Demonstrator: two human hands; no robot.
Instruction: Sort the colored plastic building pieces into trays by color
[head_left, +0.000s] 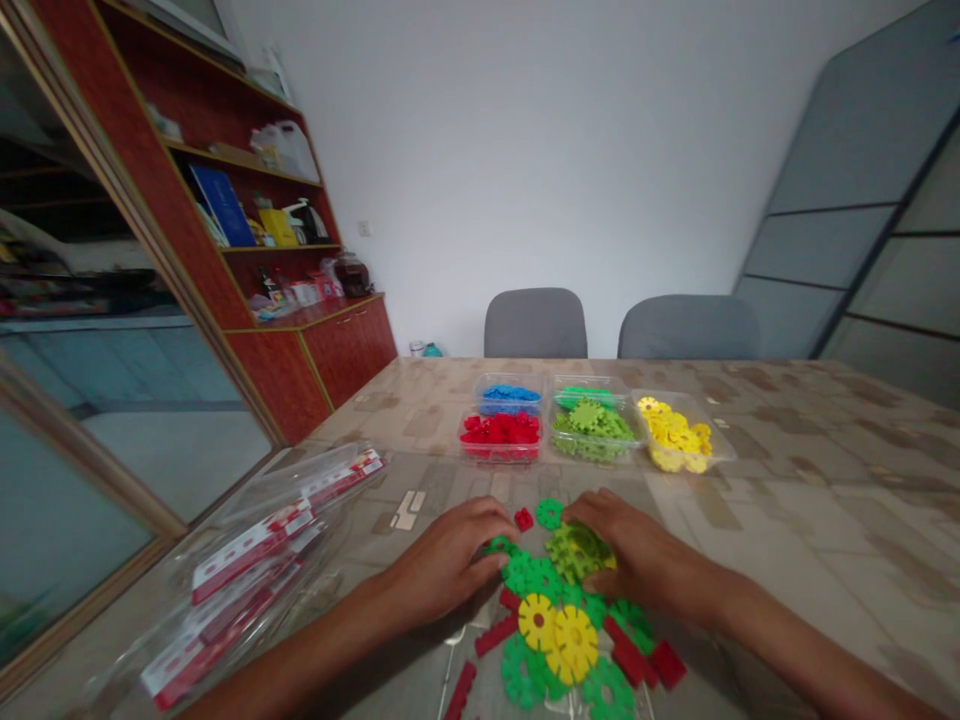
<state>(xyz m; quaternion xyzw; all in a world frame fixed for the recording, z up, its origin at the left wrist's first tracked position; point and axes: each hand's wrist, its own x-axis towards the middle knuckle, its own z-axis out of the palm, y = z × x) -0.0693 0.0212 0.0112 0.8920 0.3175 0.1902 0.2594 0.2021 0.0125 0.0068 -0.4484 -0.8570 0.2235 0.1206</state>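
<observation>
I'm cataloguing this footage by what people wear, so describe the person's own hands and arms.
The left hand and right hand show no gloves. Both forearms are slender and sleeveless where visible, with no watch or bracelet showing.

With straight ahead as twelve, a chair [535, 324] stands at twelve, a second chair [688, 328] at one, grey panels [847, 160] towards two; at eleven, a shelf [196, 95] holds a folder [225, 207] and jug [298, 152].

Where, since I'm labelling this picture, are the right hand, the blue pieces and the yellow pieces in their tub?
Right hand [628, 543]: head view, back of the hand.
Blue pieces [511, 394]: head view, middle of the pile.
Yellow pieces [677, 432]: head view, middle of the pile.
</observation>
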